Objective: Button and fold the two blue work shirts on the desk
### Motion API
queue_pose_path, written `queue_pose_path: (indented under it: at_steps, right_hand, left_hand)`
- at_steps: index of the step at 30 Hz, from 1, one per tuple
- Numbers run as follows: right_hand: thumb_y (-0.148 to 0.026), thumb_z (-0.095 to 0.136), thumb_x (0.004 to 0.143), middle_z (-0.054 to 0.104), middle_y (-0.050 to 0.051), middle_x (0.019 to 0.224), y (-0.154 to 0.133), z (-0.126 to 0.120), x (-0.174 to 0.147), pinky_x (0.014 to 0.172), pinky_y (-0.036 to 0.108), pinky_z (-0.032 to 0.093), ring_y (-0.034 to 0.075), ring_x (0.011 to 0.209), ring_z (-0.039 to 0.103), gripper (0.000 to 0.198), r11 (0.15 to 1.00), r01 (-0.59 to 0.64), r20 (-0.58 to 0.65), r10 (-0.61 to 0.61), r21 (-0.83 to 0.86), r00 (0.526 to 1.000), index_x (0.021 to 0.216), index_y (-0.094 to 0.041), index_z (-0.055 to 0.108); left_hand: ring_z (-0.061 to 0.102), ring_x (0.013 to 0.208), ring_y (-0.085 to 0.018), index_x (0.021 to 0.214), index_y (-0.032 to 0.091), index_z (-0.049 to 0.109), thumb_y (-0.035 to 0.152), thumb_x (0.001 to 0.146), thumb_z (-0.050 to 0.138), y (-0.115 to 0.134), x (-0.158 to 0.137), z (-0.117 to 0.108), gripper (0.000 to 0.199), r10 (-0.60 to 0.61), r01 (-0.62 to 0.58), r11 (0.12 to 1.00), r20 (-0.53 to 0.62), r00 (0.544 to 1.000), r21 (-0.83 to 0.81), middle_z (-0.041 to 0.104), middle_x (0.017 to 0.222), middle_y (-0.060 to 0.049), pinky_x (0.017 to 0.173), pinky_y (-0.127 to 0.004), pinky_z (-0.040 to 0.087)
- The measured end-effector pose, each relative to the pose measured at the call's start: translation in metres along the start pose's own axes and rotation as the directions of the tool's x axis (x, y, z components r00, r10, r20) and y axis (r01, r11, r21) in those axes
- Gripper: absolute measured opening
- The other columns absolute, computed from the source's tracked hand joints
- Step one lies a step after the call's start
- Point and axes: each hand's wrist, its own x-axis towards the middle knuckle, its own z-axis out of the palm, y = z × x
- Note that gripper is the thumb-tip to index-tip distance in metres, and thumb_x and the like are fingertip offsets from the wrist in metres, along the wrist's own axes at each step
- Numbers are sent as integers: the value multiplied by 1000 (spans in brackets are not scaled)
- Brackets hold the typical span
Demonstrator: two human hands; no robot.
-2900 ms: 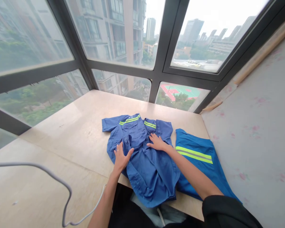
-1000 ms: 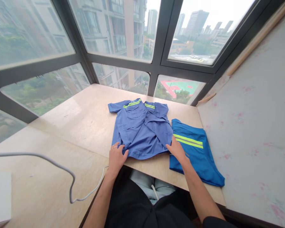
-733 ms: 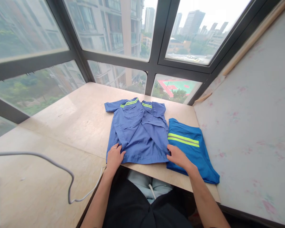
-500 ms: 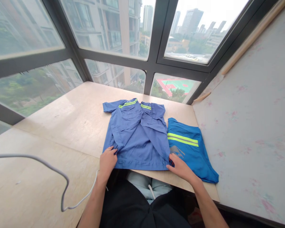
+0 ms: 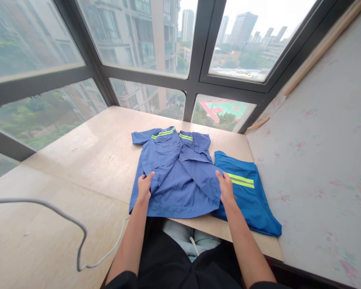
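A blue-purple short-sleeved work shirt (image 5: 180, 188) with yellow-green reflective stripes and chest pockets lies on the wooden tabletop, its collar end towards the window and its hem at the near edge. The front panels are spread apart in a V. My left hand (image 5: 145, 186) grips the left front panel, thumb on top. On the other side, my right hand (image 5: 225, 185) pinches the right front panel near the shirt's side edge. The fingers under the cloth are partly hidden on both hands.
Folded brighter blue clothing (image 5: 249, 200) with a reflective stripe lies at the right, beside the wall (image 5: 325, 180). A grey cable (image 5: 63, 214) loops over the tabletop (image 5: 63, 160) at the left. Windows with dark frames (image 5: 150, 82) border the far side.
Both hands have moved from the lower corners near the hem up along the front panels, away from me. The right side of the shirt has shifted slightly outwards, over the folded clothing.
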Motion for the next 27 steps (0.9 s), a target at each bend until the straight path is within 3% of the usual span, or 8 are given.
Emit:
queue_pose_path:
  at_steps: [5, 8, 10, 12, 14, 16, 18, 27]
  right_hand:
    - [-44, 50, 87, 67, 15, 117, -24, 13, -16, 98, 41, 47, 27, 109, 61, 44, 963, 179, -105, -203, -201, 974, 117, -14, 63]
    - [-31, 45, 92, 67, 10, 120, -39, 20, -41, 100, 36, 45, 24, 113, 60, 33, 818, 486, 409, -348, -307, 843, 113, -22, 69]
    - [-23, 47, 91, 70, 6, 114, -42, 22, -56, 95, 33, 48, 22, 107, 64, 33, 729, 623, 742, -244, -284, 624, 114, -25, 70]
    - [-20, 50, 90, 72, 6, 110, -37, 22, -65, 92, 33, 51, 23, 102, 66, 32, 680, 667, 857, -111, -304, 504, 115, -23, 70]
    - [-21, 52, 90, 72, 8, 111, -27, 20, -71, 92, 36, 51, 24, 103, 66, 31, 670, 666, 862, -75, -329, 501, 115, -20, 70]
    - [-22, 53, 91, 70, 9, 116, -16, 18, -75, 97, 38, 49, 24, 109, 64, 31, 693, 649, 843, -114, -312, 526, 118, -19, 68]
    - [-22, 56, 91, 68, 10, 121, -8, 15, -79, 100, 40, 47, 24, 113, 61, 33, 713, 643, 830, -157, -279, 535, 122, -18, 65]
    - [-25, 57, 92, 66, 12, 122, -6, 18, -86, 102, 45, 47, 26, 115, 59, 36, 751, 598, 790, -173, -281, 588, 126, -18, 61]
  left_hand:
    - [63, 70, -16, 89, 12, 66, 36, 76, 64, 16, -3, 3, 27, 30, -30, 999, 6, 1000, -21, 67, 74, -3, 73, -32, 54]
    - [62, 77, -17, 78, 17, 67, 35, 80, 61, 30, -21, -7, 19, 244, -251, 963, 79, 967, 102, 66, 77, -1, 79, -31, 52]
    - [62, 87, -18, 77, 19, 70, 30, 83, 58, 35, -37, -16, 17, 467, -523, 823, 257, 846, 223, 68, 87, -4, 87, -33, 50]
    - [61, 98, -20, 83, 22, 74, 20, 84, 56, 33, -53, -25, 18, 589, -743, 617, 473, 655, 260, 69, 101, -5, 93, -36, 49]
    - [61, 103, -21, 91, 25, 76, 14, 84, 56, 24, -67, -31, 24, 594, -855, 462, 634, 495, 235, 68, 108, -6, 93, -38, 49]
    - [62, 103, -22, 95, 26, 75, 13, 84, 57, 11, -76, -34, 25, 550, -899, 383, 730, 406, 211, 69, 109, -6, 90, -39, 52]
    - [63, 104, -22, 100, 24, 74, 14, 85, 57, -1, -81, -34, 24, 514, -907, 357, 763, 391, 224, 68, 110, -8, 89, -39, 54]
    - [38, 138, -34, 137, 16, 51, 11, 75, 59, -7, -67, -28, 62, 419, -853, 260, 744, 521, 452, 48, 143, -17, 111, -52, 37]
